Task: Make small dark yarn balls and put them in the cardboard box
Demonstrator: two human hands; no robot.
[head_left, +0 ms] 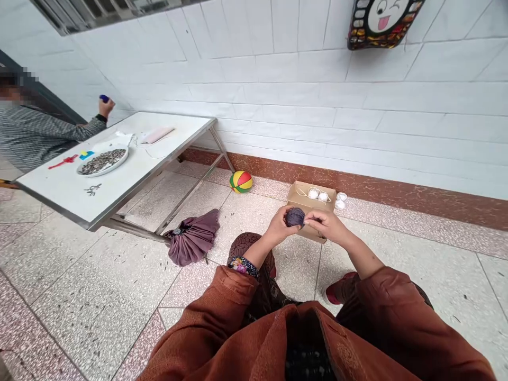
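Observation:
A dark purple-grey ball of yarn [295, 217] is in my left hand [279, 227], whose fingers wrap its left side. Close against the ball's right side, my right hand [327, 225] has thumb and forefinger pinched together, apparently on the yarn's strand; the strand itself is too thin to make out clearly. Below and behind my hands an open cardboard box [296, 194] sits on the floor. Inside it lie white yarn balls [318, 194] with loose strands, and more white balls [340, 201] rest just outside its right edge.
To the left stands a white table [148, 164] bearing a plate of sunflower seeds [103, 161]. Another person [39, 129] sits behind it, holding something dark blue. A striped ball [241, 181] and a purple cloth [194, 238] are on the floor. A black basket [381, 39] hangs on the wall.

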